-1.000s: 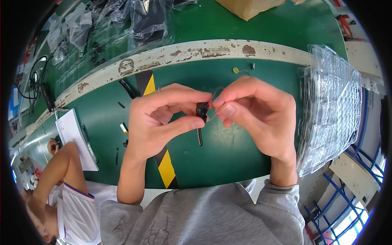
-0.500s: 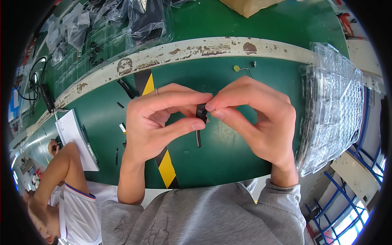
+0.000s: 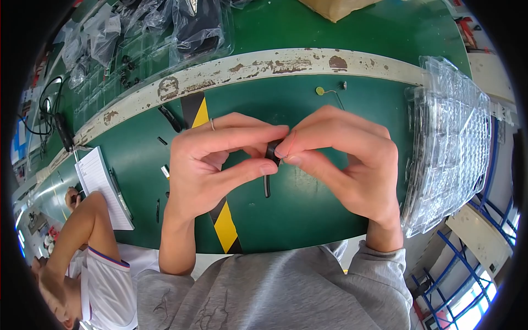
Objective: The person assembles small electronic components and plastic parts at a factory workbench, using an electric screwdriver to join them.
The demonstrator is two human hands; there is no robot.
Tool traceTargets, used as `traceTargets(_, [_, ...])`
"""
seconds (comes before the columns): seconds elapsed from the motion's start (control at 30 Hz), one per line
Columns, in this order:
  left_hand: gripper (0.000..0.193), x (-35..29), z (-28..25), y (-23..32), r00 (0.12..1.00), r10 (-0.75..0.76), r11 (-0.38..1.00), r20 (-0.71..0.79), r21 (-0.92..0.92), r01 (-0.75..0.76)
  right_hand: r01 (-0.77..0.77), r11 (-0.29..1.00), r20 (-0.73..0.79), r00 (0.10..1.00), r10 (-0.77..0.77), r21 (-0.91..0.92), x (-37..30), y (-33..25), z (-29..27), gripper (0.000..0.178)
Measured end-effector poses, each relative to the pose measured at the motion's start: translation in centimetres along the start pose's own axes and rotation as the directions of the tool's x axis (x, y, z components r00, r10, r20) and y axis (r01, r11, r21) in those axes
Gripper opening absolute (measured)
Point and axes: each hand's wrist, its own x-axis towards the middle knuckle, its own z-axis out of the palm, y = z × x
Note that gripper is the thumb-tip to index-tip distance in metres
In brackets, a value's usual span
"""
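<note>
Between the thumb and fingers of my left hand (image 3: 201, 165) is a small black plastic part (image 3: 268, 186), its narrow stem pointing down toward me. My right hand (image 3: 360, 165) meets it from the right, thumb and forefinger pinched together at the part's upper end. A thin red wire (image 3: 293, 137) curves along the right fingertips, which close on it; its ends are hidden. Beyond my right hand lie a round yellow-green disc (image 3: 320, 91) with a thin lead and a small metal cylinder (image 3: 345, 86).
Stacked clear plastic trays (image 3: 448, 148) stand at the right. On the left lie a black tool-like piece (image 3: 170, 119), small black bits and a notebook (image 3: 102, 181), beside a co-worker's arm (image 3: 82, 225). A worn white ledge (image 3: 253, 65) crosses behind; bagged parts (image 3: 201, 33) sit beyond it.
My right fingertips have moved slightly left and closer against the black part. The red wire now lies nearer the forefinger. My left hand keeps its hold, almost unmoved.
</note>
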Motion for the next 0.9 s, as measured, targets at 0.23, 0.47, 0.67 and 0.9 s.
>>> traceTargets(0.23, [0.042, -0.3, -0.2, -0.3, 0.998, 0.02, 0.999, -0.054, -0.048, -0.023, 0.039, 0.998, -0.06, 0.998, -0.036, 0.042, -0.2, 0.7, 1.2, 0.019])
traceTargets(0.47, [0.042, -0.4, -0.3, -0.1, 0.987, -0.063, 0.982, -0.146, -0.183, 0.035, 0.154, 0.963, -0.098, 0.979, -0.179, -0.221, -0.6, 0.5, 2.1, 0.03])
traceTargets(0.67, [0.038, -0.4, -0.2, -0.1, 0.972, -0.035, 0.97, -0.231, -0.243, -0.023, 0.092, 0.993, -0.16, 0.982, -0.104, -0.08, -0.7, 0.8, 3.2, 0.037])
traceTargets(0.9, [0.035, -0.3, -0.2, -0.5, 0.974, 0.018, 0.977, -0.226, -0.203, -0.065, 0.045, 0.998, -0.167, 0.985, -0.035, 0.054, -0.7, 1.2, 3.7, 0.026])
